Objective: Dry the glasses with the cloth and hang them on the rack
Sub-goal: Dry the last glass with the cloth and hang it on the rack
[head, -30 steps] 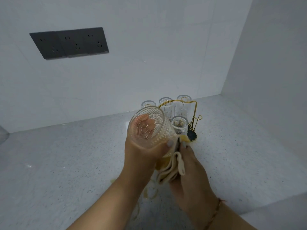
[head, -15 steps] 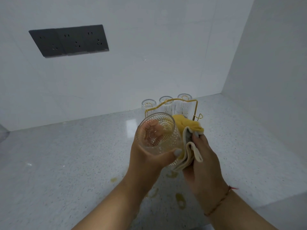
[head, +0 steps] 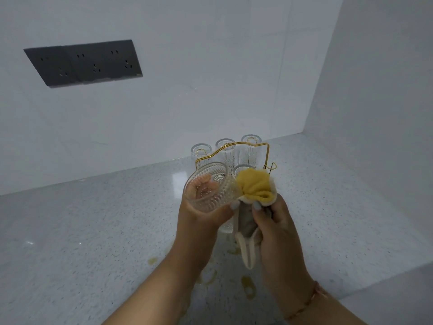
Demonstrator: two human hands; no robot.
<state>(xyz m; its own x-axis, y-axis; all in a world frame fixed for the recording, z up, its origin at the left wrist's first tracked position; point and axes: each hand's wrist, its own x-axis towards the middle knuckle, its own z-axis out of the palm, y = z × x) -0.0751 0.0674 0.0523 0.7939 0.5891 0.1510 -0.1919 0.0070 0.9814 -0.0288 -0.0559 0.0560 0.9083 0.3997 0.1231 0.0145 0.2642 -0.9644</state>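
Note:
My left hand [head: 201, 219] grips a clear patterned glass [head: 208, 187], tilted with its mouth toward me. My right hand [head: 278, 228] holds a bunched yellow and cream cloth [head: 254, 187] right beside the glass, the yellow bulge touching its side. A cream end of the cloth hangs below my fingers. Behind both stands the gold wire rack [head: 267, 151] with several ribbed glasses upside down on it, such as the one at the back right [head: 250, 148].
A speckled grey counter [head: 93, 231] runs into a white corner. Yellowish wet marks [head: 248, 286] lie on it below my hands. A dark socket panel [head: 84, 62] is on the back wall.
My right hand has raised the cloth from under the glass to its right side and bunched the yellow part at the top. The glass has shifted slightly left.

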